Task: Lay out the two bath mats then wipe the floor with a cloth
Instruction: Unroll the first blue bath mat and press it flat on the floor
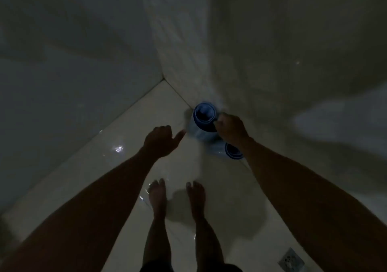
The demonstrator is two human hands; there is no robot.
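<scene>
Head view, dim light, looking straight down into a tiled corner. Two rolled blue bath mats there, both standing on end against the right-hand wall [272,62], long axes upright, open spiral ends pointing up at the camera. Nearer the corner, the first rolled mat [202,123], blurred, tipped a little toward ten o'clock at the top. Just beside it at five o'clock, the second rolled mat [232,151], half hidden under the right forearm, only its round top showing.

Right hand [230,128] clamped on the first roll from the three o'clock side, fingers curled round its upper edge. Left hand [160,141] just short of the same roll at nine o'clock, fingers curled in, thumb stuck out toward the mat, holding nothing; touching or apart, too blurred to tell.

Edges now: left wall [73,72] and right wall meeting in a seam at twelve o'clock, floor [125,177] opening out wedge-shaped toward six. Glossy pale tiles, a bright glint at nine o'clock. Bare feet [157,194] planted side by side at six o'clock of the mats, well apart from them, open tile between. Square floor drain [291,259] down at five o'clock near the frame's bottom edge.
</scene>
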